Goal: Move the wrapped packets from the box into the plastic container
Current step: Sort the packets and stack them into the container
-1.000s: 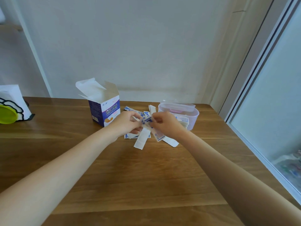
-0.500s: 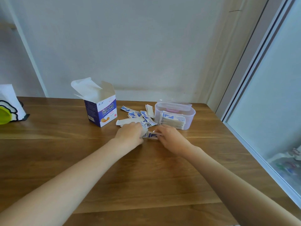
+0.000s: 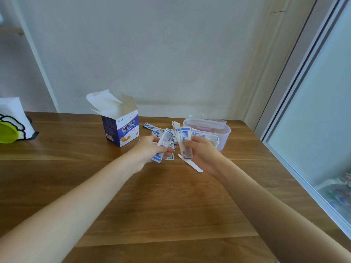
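Note:
An open purple-and-white box (image 3: 121, 128) stands on the wooden table (image 3: 152, 205). To its right sits a translucent plastic container (image 3: 224, 133) with a stack of packets inside. Loose blue-and-white wrapped packets (image 3: 153, 130) lie scattered between them. My left hand (image 3: 150, 150) grips a few packets (image 3: 163, 145) held upright. My right hand (image 3: 201, 152) pinches another small bundle of packets (image 3: 184, 143), just left of the container. One white strip (image 3: 193, 166) lies on the table under my right hand.
A yellow-and-white object (image 3: 11, 128) stands at the table's far left edge. A wall runs behind the table. A glass sliding door (image 3: 313, 111) and its frame border the table's right side.
Both hands were down on the table gathering packets half a second ago; now they are raised, each holding a bundle upright.

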{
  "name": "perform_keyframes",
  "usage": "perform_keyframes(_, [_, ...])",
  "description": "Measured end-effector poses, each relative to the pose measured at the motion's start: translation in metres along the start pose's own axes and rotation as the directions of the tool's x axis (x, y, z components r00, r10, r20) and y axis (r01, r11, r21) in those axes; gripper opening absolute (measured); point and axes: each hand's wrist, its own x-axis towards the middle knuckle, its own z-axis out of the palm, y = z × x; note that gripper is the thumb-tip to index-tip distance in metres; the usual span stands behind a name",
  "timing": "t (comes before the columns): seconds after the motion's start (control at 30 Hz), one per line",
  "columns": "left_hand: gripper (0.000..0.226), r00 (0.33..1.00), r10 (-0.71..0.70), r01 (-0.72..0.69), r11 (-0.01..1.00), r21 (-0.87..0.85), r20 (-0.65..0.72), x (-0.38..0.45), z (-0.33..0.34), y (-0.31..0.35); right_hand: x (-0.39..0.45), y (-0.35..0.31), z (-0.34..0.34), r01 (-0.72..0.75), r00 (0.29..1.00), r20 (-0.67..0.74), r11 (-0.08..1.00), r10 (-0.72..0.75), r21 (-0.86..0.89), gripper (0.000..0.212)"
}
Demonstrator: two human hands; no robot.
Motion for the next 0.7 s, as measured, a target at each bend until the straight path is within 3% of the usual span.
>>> perform_keyframes(0.07, [0.039, 0.999, 0.028, -0.032, 0.985, 0.171, 0.026, -0.003, 0.006, 0.003, 0.001, 0.001, 0.008, 0.019, 1.000, 0.006, 0.991, -0.019, -0.130, 0.014])
perform_keyframes(0.13, [0.031, 0.994, 0.087, -0.103, 0.929, 0.356, 0.061, -0.004, 0.007, 0.006, 0.001, -0.002, 0.013, 0.094, 0.992, -0.043, 0.908, -0.122, -0.409, 0.010])
perform_keyframes(0.2, [0.025, 0.985, 0.124, -0.163, 0.891, 0.425, 0.117, -0.005, 0.007, 0.010, 0.002, -0.008, 0.013, 0.216, 0.961, 0.026, 0.685, -0.276, -0.696, 0.013])
perform_keyframes(0.27, [0.023, 0.974, 0.155, -0.214, 0.861, 0.462, 0.163, -0.005, 0.005, 0.013, 0.004, -0.012, 0.009, 0.297, 0.932, 0.149, 0.460, -0.330, -0.837, 0.018])
perform_keyframes(0.37, [0.024, 0.969, 0.194, -0.245, 0.835, 0.492, 0.154, 0.000, 0.003, 0.013, 0.004, -0.021, 0.001, 0.303, 0.920, 0.212, 0.256, -0.330, -0.918, 0.015])
perform_keyframes(0.47, [0.020, 0.959, 0.260, -0.274, 0.740, 0.614, 0.115, 0.007, 0.003, 0.013, 0.002, -0.028, -0.017, 0.253, 0.895, 0.251, -0.044, -0.368, -0.966, 0.022])
perform_keyframes(0.57, [0.029, 0.921, 0.327, -0.373, 0.578, 0.726, 0.212, 0.010, 0.013, 0.013, -0.005, -0.027, -0.042, 0.256, 0.894, 0.268, -0.082, -0.358, -0.963, 0.030])
perform_keyframes(0.7, [0.037, 0.868, 0.245, -0.495, 0.346, 0.797, 0.433, 0.020, 0.037, 0.008, -0.013, -0.009, -0.066, 0.227, 0.926, 0.282, -0.225, -0.252, -0.948, 0.021])
